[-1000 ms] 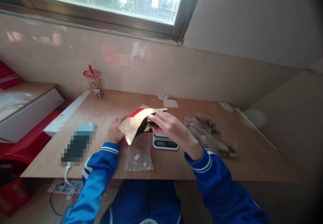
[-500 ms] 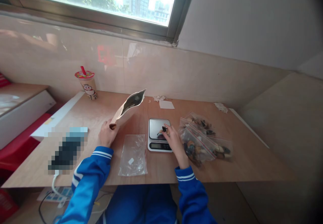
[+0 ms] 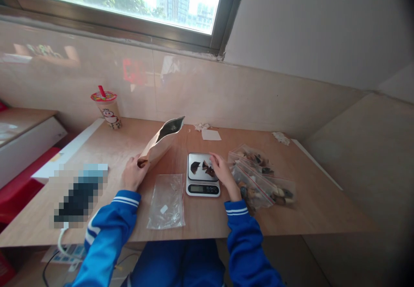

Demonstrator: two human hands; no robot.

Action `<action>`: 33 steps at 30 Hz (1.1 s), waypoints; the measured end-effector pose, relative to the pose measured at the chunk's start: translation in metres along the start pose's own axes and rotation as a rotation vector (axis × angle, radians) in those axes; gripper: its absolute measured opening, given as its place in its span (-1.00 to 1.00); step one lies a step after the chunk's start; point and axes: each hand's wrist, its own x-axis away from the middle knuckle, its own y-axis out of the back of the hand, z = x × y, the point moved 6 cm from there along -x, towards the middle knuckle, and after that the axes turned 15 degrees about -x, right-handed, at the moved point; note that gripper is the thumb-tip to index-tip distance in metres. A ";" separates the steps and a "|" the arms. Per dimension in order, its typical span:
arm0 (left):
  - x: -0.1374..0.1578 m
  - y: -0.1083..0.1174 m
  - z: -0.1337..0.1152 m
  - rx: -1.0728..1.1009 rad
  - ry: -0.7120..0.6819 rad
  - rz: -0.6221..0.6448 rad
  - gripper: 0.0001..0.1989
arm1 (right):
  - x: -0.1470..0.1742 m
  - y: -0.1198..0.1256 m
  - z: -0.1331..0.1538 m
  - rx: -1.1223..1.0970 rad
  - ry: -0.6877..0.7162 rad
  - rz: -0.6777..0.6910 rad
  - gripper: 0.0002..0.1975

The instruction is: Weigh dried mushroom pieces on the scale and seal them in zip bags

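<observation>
My left hand (image 3: 133, 174) is closed on the bottom end of a brown kraft pouch (image 3: 159, 147). The pouch leans up and to the right, its dark mouth gaping at the far end. A small digital scale (image 3: 203, 190) stands at the middle of the table. On its steel pan lie several dark brown dried pieces (image 3: 207, 167), their kind unclear. Over the pan's right edge is my right hand (image 3: 223, 173), fingers extended and a little apart, with nothing visible in them. A clear zip bag (image 3: 166, 201) lies flat between the pouch and the scale.
Several zip bags of dried pieces (image 3: 258, 183) lie right of the scale. A drink cup (image 3: 109, 111) with a red straw stands at the back left, and a blurred-out phone (image 3: 80, 194) with a white cable at the left. Behind the scale are a white card (image 3: 211, 135) and crumpled tissue (image 3: 202, 126).
Dark pieces that were at my right fingertips now rest on the scale pan, and more of them show. My right hand has shifted back slightly. My left hand still holds the pouch.
</observation>
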 end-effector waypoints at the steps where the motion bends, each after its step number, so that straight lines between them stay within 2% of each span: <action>1: 0.000 0.000 0.000 0.000 -0.002 0.000 -0.59 | 0.002 0.003 -0.002 -0.049 -0.018 -0.039 -0.58; 5: -0.001 -0.002 0.001 -0.011 -0.006 0.000 -0.57 | 0.008 0.014 -0.015 -0.350 -0.157 -0.190 -0.58; 9: -0.002 -0.003 0.001 -0.008 -0.007 -0.005 -0.57 | -0.002 0.008 -0.026 -0.624 -0.270 -0.207 -0.49; 15: -0.001 -0.002 -0.002 0.036 -0.052 0.006 -0.56 | -0.011 -0.014 -0.034 -0.646 -0.342 -0.140 -0.55; 17: 0.000 -0.001 -0.005 0.046 -0.081 0.021 -0.55 | -0.006 -0.011 -0.031 -0.609 -0.309 -0.145 -0.56; 19: 0.001 0.001 -0.007 0.049 -0.094 0.027 -0.54 | 0.002 0.000 -0.022 -0.519 -0.232 -0.207 -0.57; 22: 0.003 0.003 -0.009 0.091 -0.124 0.033 -0.50 | 0.018 0.025 0.014 -0.402 -0.053 -0.359 -0.65; 24: 0.004 0.002 -0.010 0.137 -0.150 0.037 -0.46 | 0.030 0.033 0.054 -0.373 0.090 -0.363 -0.74; 26: 0.004 0.002 -0.010 0.176 -0.169 0.027 -0.44 | 0.037 0.026 0.101 -0.321 0.216 -0.189 -0.76; 27: 0.004 0.003 -0.009 0.190 -0.175 0.014 -0.43 | 0.040 0.017 0.124 -0.259 0.274 -0.047 -0.73; 29: 0.005 0.004 -0.009 0.208 -0.182 -0.019 -0.43 | 0.046 0.000 0.162 -0.128 0.405 0.146 -0.70; 31: 0.007 0.006 -0.009 0.209 -0.183 -0.044 -0.42 | 0.047 -0.015 0.186 0.008 0.522 0.262 -0.66; 33: 0.009 0.008 -0.009 0.210 -0.188 -0.069 -0.40 | 0.044 -0.031 0.194 0.153 0.606 0.338 -0.64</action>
